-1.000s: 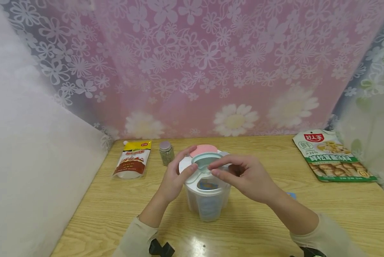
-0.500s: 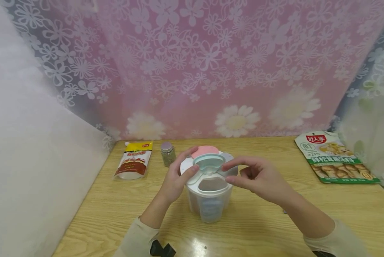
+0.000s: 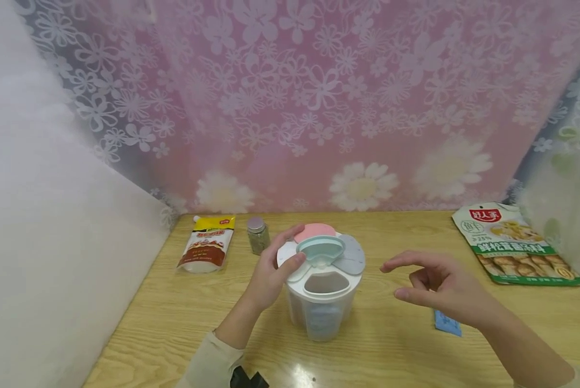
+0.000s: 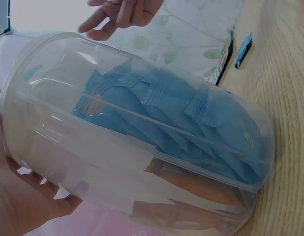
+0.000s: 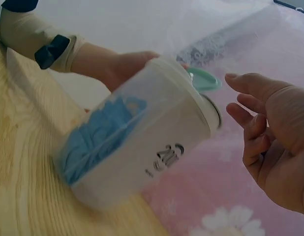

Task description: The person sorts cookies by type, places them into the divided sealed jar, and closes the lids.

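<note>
A clear round storage container (image 3: 297,310) with a white lid (image 3: 297,285) stands on the table. Its mint-green flap (image 3: 320,249) is raised above an uncovered opening (image 3: 326,282); the pink flap (image 3: 315,231) and grey flap (image 3: 351,256) lie down. My left hand (image 3: 266,277) grips the lid's left edge, thumb on top. Through the wall, the left wrist view shows several blue packets (image 4: 167,108) in one compartment and orange-brown packets (image 4: 196,187) in another. To the right, apart from the container, my right hand (image 3: 440,288) holds nothing, its fingers loosely bent.
One blue packet (image 3: 448,323) lies on the wooden table (image 3: 391,350) below the right hand. Behind left are a red-and-white pouch (image 3: 207,245) and a small jar (image 3: 258,236). A large mushroom-printed bag (image 3: 517,245) lies back right.
My right hand has drawn away from the opening to the right, uncovering the grey flap and the table's blue packet. The packet seen in the opening has dropped inside. My left hand keeps its grip.
</note>
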{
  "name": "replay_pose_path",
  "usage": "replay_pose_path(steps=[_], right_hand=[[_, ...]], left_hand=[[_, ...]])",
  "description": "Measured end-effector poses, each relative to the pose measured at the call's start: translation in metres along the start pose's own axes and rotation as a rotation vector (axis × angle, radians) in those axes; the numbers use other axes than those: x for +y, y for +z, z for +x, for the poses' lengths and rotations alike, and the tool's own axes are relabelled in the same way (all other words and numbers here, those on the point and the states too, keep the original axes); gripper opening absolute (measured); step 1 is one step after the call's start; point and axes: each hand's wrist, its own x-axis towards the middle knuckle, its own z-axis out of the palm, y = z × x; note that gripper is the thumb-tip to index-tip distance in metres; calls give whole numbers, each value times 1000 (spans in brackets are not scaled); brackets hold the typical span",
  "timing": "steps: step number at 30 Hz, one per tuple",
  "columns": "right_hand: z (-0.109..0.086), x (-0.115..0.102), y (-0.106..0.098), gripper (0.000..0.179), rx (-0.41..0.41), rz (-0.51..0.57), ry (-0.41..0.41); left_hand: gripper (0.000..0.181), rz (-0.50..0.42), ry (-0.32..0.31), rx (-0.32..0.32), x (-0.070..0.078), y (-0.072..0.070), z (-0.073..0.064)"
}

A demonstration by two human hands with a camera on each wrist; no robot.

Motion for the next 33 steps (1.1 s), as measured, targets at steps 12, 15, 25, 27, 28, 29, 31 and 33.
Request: replay_pose_path(steps=[12, 15, 25, 27, 28, 29, 31, 33], right_hand=[[-43, 28, -29, 55, -162, 43, 143], [-51, 37, -35, 59, -196, 76, 161], [-88, 70, -65, 62, -158, -54, 315], [-95, 75, -70, 61, -150, -100, 335], [-99, 76, -72, 60, -140, -134, 355], [-102, 79, -74, 60, -135, -159, 368], [-107, 83, -77, 59, -124, -188, 402], [-113, 87, -80, 60, -115, -212, 429]], left_hand=[[56, -31, 15, -5, -1, 1, 0], [56, -24, 21, -5, -1, 0, 0], [57, -38, 17, -1, 2, 1, -1], [57, -43, 19, -2, 1, 1, 0], [57, -43, 16, 0, 1, 1, 0], [57, -43, 15, 0, 0, 0, 0], [57, -43, 14, 1, 0, 0, 0], [57, -43, 12, -1, 1, 0, -1]])
